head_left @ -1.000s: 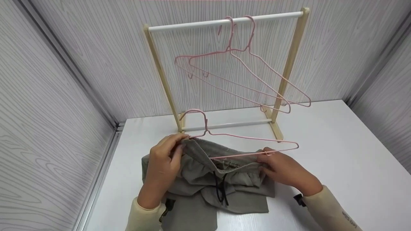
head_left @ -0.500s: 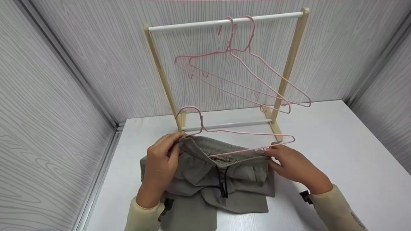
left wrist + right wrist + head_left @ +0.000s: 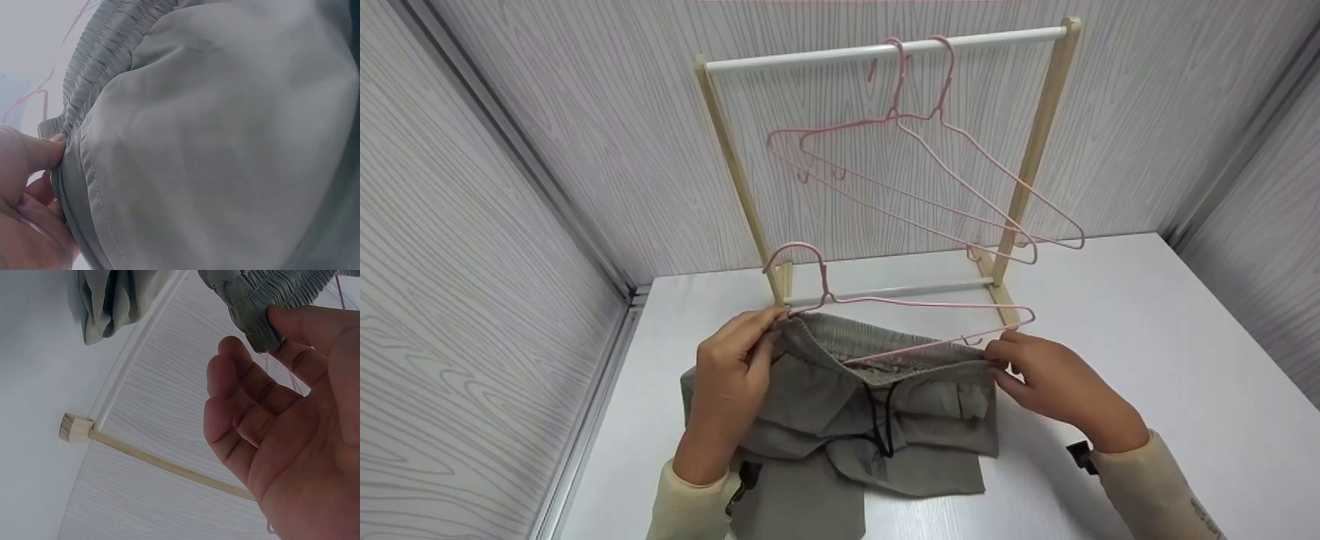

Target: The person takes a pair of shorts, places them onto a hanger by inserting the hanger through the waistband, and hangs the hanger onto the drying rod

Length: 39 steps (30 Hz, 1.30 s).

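Pale wood-grained walls point(image 3: 660, 195) are surrounding a white worktop point(image 3: 1147, 360), where a small rack point(image 3: 840, 55) is carrying two pink hangers point(image 3: 851, 124). Grey-green pants point(image 3: 810, 397) are lying bunched in front of it, with their waistband point(image 3: 101, 53) gaping. A third hanger point(image 3: 915, 303) is running into that opening, its right end sticking out above the cloth. The person's left hand point(image 3: 731, 364) is pinching the waistband's left end; whether it is gripping the wire too, I cannot tell. The right hand point(image 3: 1050, 371) is pinching the right edge between thumb and forefinger, its other fingers curling loosely. They seem to be fitting the hanger inside; the next move is probably calling for stretching the right edge over the free end. Compared with a second ago, the right hand is sitting farther out, the waistband is spreading wider, and the hanger is lying slightly farther left.
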{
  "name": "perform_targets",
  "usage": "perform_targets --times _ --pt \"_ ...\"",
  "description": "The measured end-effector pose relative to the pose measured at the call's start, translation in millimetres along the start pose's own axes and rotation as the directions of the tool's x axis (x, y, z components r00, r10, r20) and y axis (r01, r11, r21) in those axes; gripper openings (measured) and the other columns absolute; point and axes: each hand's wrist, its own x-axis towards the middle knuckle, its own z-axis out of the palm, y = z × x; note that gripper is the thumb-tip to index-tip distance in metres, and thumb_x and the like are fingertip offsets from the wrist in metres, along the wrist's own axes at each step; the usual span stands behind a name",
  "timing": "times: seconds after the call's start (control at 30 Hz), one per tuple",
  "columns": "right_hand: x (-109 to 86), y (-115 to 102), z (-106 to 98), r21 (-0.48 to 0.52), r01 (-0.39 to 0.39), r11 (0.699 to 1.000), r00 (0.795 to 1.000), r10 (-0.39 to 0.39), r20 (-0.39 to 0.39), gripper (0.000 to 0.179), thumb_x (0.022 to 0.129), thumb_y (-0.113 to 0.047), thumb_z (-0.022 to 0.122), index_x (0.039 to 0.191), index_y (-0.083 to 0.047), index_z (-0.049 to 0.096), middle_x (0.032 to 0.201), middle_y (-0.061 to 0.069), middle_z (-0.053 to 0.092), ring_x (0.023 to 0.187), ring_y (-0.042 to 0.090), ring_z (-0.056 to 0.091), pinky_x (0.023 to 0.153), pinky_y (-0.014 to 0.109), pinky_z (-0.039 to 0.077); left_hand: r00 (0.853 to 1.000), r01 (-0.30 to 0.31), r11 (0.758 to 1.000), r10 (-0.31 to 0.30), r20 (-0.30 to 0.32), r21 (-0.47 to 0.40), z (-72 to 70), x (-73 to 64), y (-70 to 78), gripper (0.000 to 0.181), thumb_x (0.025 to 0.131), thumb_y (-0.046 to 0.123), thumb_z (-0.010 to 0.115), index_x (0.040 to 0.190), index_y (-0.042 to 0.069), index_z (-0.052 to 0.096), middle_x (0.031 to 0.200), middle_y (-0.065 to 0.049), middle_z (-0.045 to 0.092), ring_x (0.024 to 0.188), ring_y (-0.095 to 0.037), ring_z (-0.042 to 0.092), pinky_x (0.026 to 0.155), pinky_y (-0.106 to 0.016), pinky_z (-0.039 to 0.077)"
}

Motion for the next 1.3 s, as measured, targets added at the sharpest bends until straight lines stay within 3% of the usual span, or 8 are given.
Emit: perform_targets --times 0.33,0.57,0.83,1.3 --pt "-2.4 7.6 -12.0 0.059 0.017 0.998 0.999 -0.014 -0.043 0.018 0.099 -0.009 0.076 0.095 -0.026 0.070 0.086 -0.018 0.058 0.074 0.007 0.057 0.066 0.026 0.048 1.000 -0.016 1.000 0.016 -0.007 0.013 -2.8 1.7 -2.9 0.030 0.103 -0.007 0.069 0.128 0.004 0.080 0.120 -0.008 0.080 0.111 -0.020 0.078 0.091 -0.016 0.058" --pt "-6.3 9.7 -22.1 0.076 0.008 0.997 0.998 -0.003 -0.066 0.018 0.100 -0.009 0.077 0.101 -0.026 0.073 0.091 -0.020 0.062 0.077 0.004 0.058 0.068 0.027 0.050 1.000 0.019 1.000 -0.019 0.011 0.008 -6.2 2.1 -2.7 0.028 0.102 -0.006 0.070 0.128 0.002 0.079 0.121 -0.008 0.079 0.113 -0.021 0.077 0.095 -0.014 0.057" --pt "-10.6 10.4 -33.9 0.040 0.005 0.999 0.995 -0.001 -0.098 0.017 0.100 -0.010 0.077 0.105 -0.026 0.074 0.092 -0.021 0.064 0.078 0.000 0.056 0.068 0.028 0.050 1.000 0.013 1.000 -0.013 0.006 0.023 -6.5 1.7 -6.5 0.030 0.100 -0.009 0.071 0.126 0.001 0.080 0.119 -0.009 0.080 0.112 -0.023 0.079 0.097 -0.017 0.058" --pt "-20.6 17.0 -49.6 -0.015 -0.002 1.000 0.974 -0.001 -0.229 0.023 0.097 -0.011 0.080 0.107 -0.032 0.076 0.093 -0.025 0.065 0.080 0.002 0.060 0.067 0.029 0.051 1.000 -0.016 0.999 0.015 0.024 0.050 -5.2 3.0 -7.6 0.028 0.098 -0.010 0.073 0.123 0.001 0.082 0.117 -0.011 0.081 0.109 -0.024 0.080 0.094 -0.026 0.061"
